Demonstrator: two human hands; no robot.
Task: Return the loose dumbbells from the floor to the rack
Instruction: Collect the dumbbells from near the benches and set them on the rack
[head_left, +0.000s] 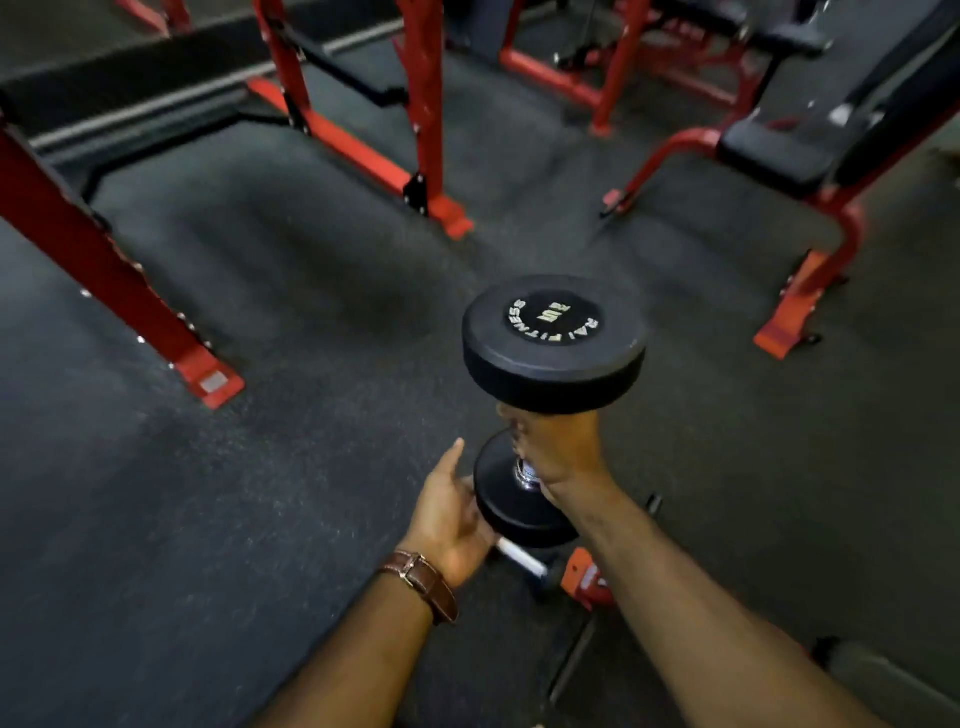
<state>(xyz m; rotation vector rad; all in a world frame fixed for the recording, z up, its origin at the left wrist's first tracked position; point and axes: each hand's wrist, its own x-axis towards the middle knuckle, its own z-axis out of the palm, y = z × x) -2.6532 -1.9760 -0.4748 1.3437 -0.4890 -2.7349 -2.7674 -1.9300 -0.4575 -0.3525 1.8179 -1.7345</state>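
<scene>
A black round-headed dumbbell is held upright in mid-air at the centre of the head view, its top face printed with white lettering. My right hand grips its chrome handle between the two heads. My left hand, with a brown leather watch strap on the wrist, lies with straight fingers against the side of the lower head. No dumbbell rack is recognisable in this view.
Dark rubber floor spreads below. Red steel frame legs stand at left and centre back. A red-framed black bench stands at right. A red foot with a white-tipped bar lies just under my hands.
</scene>
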